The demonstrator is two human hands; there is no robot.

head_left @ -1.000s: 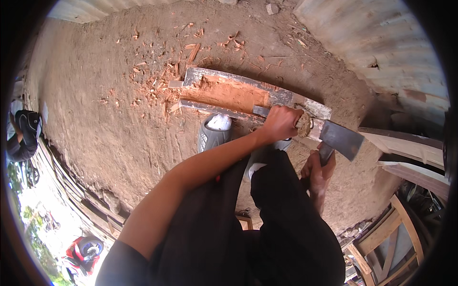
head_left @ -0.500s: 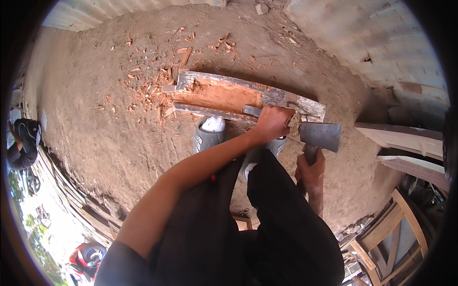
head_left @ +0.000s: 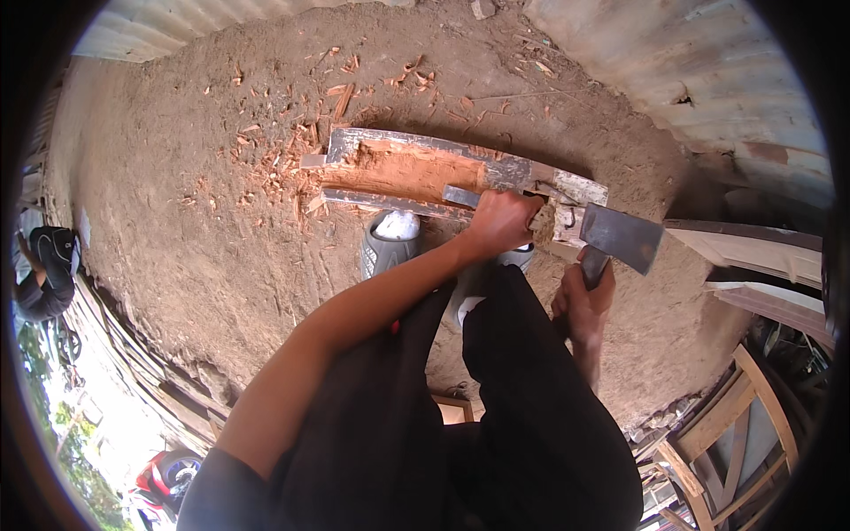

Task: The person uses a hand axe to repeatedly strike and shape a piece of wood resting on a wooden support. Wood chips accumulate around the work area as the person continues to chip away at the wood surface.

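A long weathered wooden beam (head_left: 506, 177) lies on the dirt in front of my feet, with a reddish hollow (head_left: 416, 168) cut into its left part. My left hand (head_left: 506, 219) is closed round a chisel (head_left: 460, 196), whose flat blade points left into the hollow. Most of its handle is hidden in my fist; a worn butt (head_left: 543, 221) sticks out on the right. Gripped by its handle in my right hand (head_left: 586, 299) is a hatchet (head_left: 622, 239). Its broad grey head is raised just right of the chisel's butt, apart from it.
Reddish wood chips (head_left: 274, 168) litter the ground around the beam's left end. My shoe (head_left: 387, 248) stands against its near side. Corrugated metal sheets (head_left: 691, 71) border the far right. Wooden frames (head_left: 735, 434) are stacked at lower right. Another person (head_left: 49, 270) sits at far left.
The hatchet has swung right and tilted, away from the chisel's butt. My left hand and the chisel have shifted slightly left.
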